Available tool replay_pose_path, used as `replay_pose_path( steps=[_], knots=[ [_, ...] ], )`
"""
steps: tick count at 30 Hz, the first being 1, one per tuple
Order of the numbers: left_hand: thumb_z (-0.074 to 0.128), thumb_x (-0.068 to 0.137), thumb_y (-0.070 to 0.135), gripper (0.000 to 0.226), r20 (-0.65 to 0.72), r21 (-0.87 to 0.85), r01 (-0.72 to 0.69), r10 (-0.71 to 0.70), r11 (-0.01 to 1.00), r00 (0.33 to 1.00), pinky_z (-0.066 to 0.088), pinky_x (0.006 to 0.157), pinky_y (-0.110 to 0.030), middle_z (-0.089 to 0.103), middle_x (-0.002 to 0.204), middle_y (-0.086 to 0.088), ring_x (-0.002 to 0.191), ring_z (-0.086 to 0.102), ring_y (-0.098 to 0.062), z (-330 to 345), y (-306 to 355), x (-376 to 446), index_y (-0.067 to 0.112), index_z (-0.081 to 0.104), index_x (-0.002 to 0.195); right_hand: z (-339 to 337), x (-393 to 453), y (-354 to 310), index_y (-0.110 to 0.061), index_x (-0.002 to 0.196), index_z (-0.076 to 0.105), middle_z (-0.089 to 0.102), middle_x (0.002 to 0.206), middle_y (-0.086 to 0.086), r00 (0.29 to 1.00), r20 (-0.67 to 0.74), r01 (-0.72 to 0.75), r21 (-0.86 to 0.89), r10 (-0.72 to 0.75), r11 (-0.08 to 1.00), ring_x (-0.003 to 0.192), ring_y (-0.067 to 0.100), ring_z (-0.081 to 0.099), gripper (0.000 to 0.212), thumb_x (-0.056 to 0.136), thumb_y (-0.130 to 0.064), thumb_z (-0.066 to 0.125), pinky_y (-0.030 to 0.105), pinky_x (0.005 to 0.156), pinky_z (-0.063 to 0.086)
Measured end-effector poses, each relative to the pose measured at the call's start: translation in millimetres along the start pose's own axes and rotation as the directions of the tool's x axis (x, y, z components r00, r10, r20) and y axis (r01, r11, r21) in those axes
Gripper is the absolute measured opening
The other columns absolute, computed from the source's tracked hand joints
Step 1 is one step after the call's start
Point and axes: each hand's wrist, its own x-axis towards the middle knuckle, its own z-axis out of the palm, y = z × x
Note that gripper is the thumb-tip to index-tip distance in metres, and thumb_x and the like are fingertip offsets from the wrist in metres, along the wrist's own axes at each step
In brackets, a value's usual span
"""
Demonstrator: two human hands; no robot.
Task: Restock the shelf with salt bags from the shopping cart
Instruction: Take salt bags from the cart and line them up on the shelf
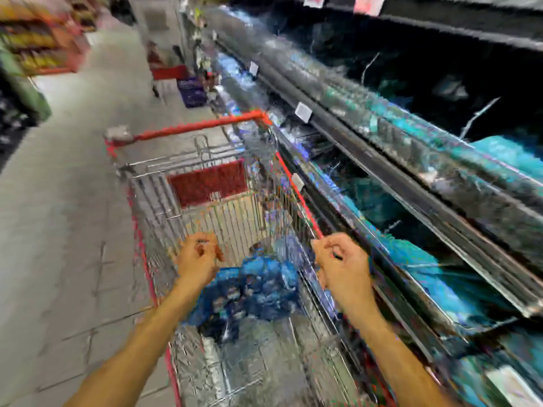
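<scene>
hands: our left hand [197, 261] and right hand [342, 261] both hover over the shopping cart [182, 201], fingers loosely curled, holding nothing | salt bags [258, 286]: blue heap in the basket, just below and between our hands, left maybe a touch nearer, long axis lost in blur | shelf [411, 189] on our right | labels: white tags, unreadable

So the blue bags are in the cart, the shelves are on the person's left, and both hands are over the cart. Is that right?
Not quite. The head view shows the shelves on the person's right, not the left. The rest stands: the blue bags lie in the cart, and the left hand and right hand are over it.
</scene>
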Motion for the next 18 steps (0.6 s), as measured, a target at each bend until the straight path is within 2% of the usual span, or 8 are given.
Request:
replay_pose_path(
  steps=[2, 4, 7, 9, 12, 14, 16, 18],
  knots=[
    [0.048, 0.097, 0.0, 0.036, 0.002, 0.07, 0.126, -0.126, 0.99, 0.992, 0.033, 0.038, -0.019, 0.053, 0.045, 0.0, 0.027, 0.04, -0.005, -1, -47, 34, 0.008, 0.054, 0.063, 36, 22, 41, -0.012, 0.069, 0.053, 0.048, 0.049, 0.0, 0.991, 0.022, -0.126, -0.095, 0.129, 0.987, 0.037, 0.01, 0.041, 0.028, 0.094, -0.019, 0.065, 0.019, 0.038, 0.034],
    [0.047, 0.096, -0.002, 0.033, 0.041, 0.124, 0.254, -0.261, 0.959, 0.964, 0.036, 0.039, -0.022, 0.051, 0.049, -0.003, 0.038, 0.046, -0.014, 8, -92, 67, 0.004, 0.054, 0.064, 70, 44, 88, -0.01, 0.069, 0.052, 0.051, 0.048, -0.001, 0.962, 0.042, -0.258, -0.171, 0.268, 0.951, 0.036, 0.01, 0.044, 0.03, 0.096, -0.02, 0.061, 0.022, 0.041, 0.035],
    [0.047, 0.098, 0.012, 0.035, 0.118, 0.259, 0.35, -0.389, 0.9, 0.914, 0.032, 0.051, -0.031, 0.044, 0.057, -0.013, 0.057, 0.047, -0.022, 27, -157, 98, 0.012, 0.046, 0.063, 109, 66, 154, -0.014, 0.07, 0.05, 0.054, 0.056, 0.002, 0.881, 0.065, -0.44, -0.253, 0.469, 0.862, 0.042, 0.012, 0.05, 0.028, 0.097, -0.015, 0.057, 0.024, 0.041, 0.038],
    [0.047, 0.097, 0.018, 0.035, 0.198, 0.327, 0.368, -0.444, 0.871, 0.874, 0.031, 0.051, -0.031, 0.041, 0.055, -0.008, 0.055, 0.043, -0.02, 39, -196, 108, 0.018, 0.037, 0.063, 129, 76, 199, -0.013, 0.069, 0.051, 0.053, 0.06, 0.007, 0.808, 0.084, -0.533, -0.315, 0.583, 0.785, 0.046, 0.017, 0.049, 0.028, 0.097, -0.014, 0.054, 0.021, 0.04, 0.036],
    [0.047, 0.098, 0.021, 0.022, 0.213, 0.545, 0.325, -0.502, 0.773, 0.838, 0.048, 0.067, -0.042, 0.062, 0.078, -0.012, 0.078, 0.059, -0.03, 51, -249, 124, 0.015, 0.052, 0.077, 152, 84, 265, -0.009, 0.072, 0.056, 0.057, 0.067, 0.011, 0.713, 0.11, -0.604, -0.405, 0.693, 0.686, 0.058, 0.023, 0.055, 0.026, 0.098, -0.014, 0.053, 0.025, 0.053, 0.042],
    [0.048, 0.097, 0.017, 0.023, 0.224, 0.604, 0.314, -0.535, 0.733, 0.815, 0.051, 0.073, -0.041, 0.066, 0.09, -0.016, 0.083, 0.062, -0.029, 59, -285, 132, 0.01, 0.063, 0.081, 168, 91, 305, -0.013, 0.077, 0.055, 0.058, 0.078, 0.012, 0.671, 0.113, -0.609, -0.478, 0.732, 0.633, 0.072, 0.025, 0.057, 0.023, 0.099, -0.017, 0.049, 0.029, 0.061, 0.045],
    [0.047, 0.097, 0.017, 0.026, 0.212, 0.622, 0.353, -0.585, 0.699, 0.783, 0.051, 0.083, -0.036, 0.068, 0.106, -0.015, 0.097, 0.063, -0.03, 65, -322, 136, 0.007, 0.068, 0.11, 182, 96, 347, -0.008, 0.077, 0.053, 0.054, 0.079, 0.016, 0.645, 0.096, -0.624, -0.507, 0.758, 0.594, 0.072, 0.024, 0.053, 0.022, 0.098, -0.011, 0.046, 0.03, 0.057, 0.04],
    [0.046, 0.099, 0.022, 0.032, 0.135, 0.631, 0.425, -0.632, 0.649, 0.763, 0.046, 0.089, -0.034, 0.065, 0.116, -0.019, 0.109, 0.061, -0.034, 74, -351, 140, 0.001, 0.061, 0.118, 193, 100, 388, -0.009, 0.064, 0.048, 0.051, 0.073, 0.016, 0.635, 0.083, -0.612, -0.553, 0.768, 0.566, 0.066, 0.022, 0.05, 0.032, 0.095, -0.005, 0.049, 0.03, 0.051, 0.037]
  ],
)
